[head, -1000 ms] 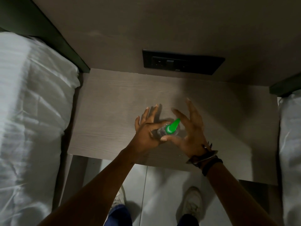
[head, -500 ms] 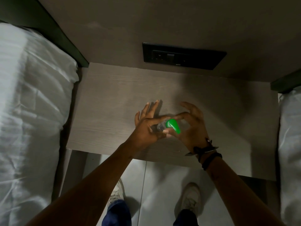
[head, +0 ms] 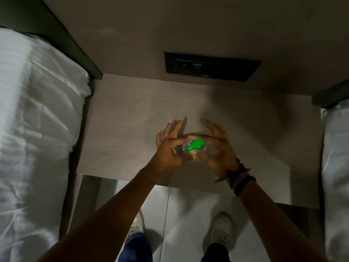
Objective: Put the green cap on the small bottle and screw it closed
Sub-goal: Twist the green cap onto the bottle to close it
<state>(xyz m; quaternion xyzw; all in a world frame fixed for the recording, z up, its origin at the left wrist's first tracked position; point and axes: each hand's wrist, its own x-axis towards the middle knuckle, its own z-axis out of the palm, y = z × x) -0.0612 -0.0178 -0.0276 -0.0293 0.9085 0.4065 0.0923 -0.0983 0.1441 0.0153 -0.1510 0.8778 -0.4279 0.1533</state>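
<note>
A small clear bottle [head: 182,149] is held just above the wooden bedside table [head: 132,118], between both hands. My left hand [head: 170,146] grips its body with thumb and forefinger, the other fingers spread upward. The bright green pointed cap [head: 196,144] sits on the bottle's top, its tip pointing left and down. My right hand [head: 215,148] pinches the cap between thumb and curled fingers. Most of the bottle is hidden by the hands.
A black socket panel [head: 209,66] is set in the wall behind the table. White bedding lies at the left [head: 34,129] and at the right edge [head: 336,157]. My two shoes [head: 221,229] stand on the pale floor below the table's front edge.
The green cap has turned in my right hand: its tip pointed up-right, then down-right, and now points left. My right fingers have curled round it. The left hand holds steady.
</note>
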